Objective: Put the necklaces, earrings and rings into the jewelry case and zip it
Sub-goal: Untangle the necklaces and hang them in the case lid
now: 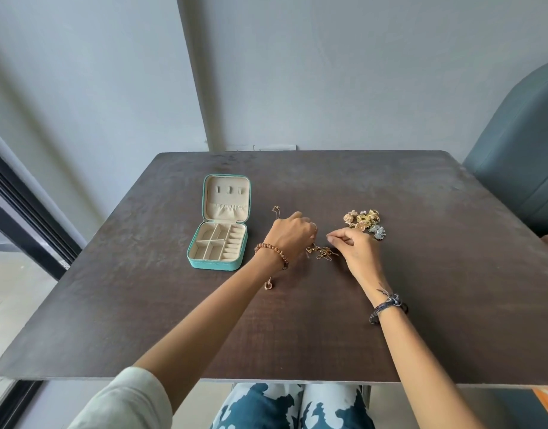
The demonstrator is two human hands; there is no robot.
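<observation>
Jewelry case [218,239] unzipped, lid up | both hands' fingers curled at tangled necklaces [322,252]; grip unclear

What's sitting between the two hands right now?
In the head view, a tangle of gold chain necklaces lies on the table between the left hand and the right hand.

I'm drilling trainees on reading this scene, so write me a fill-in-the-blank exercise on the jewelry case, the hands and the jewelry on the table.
1. The teal jewelry case lies ____ on the table, its compartments holding no jewelry.
2. The pile of earrings and rings lies nearer the person's ____ hand.
3. The left hand and right hand work at a tangle of gold ____.
4. A beaded bracelet sits on the ____ wrist.

Missing words: open; right; necklaces; left
</observation>
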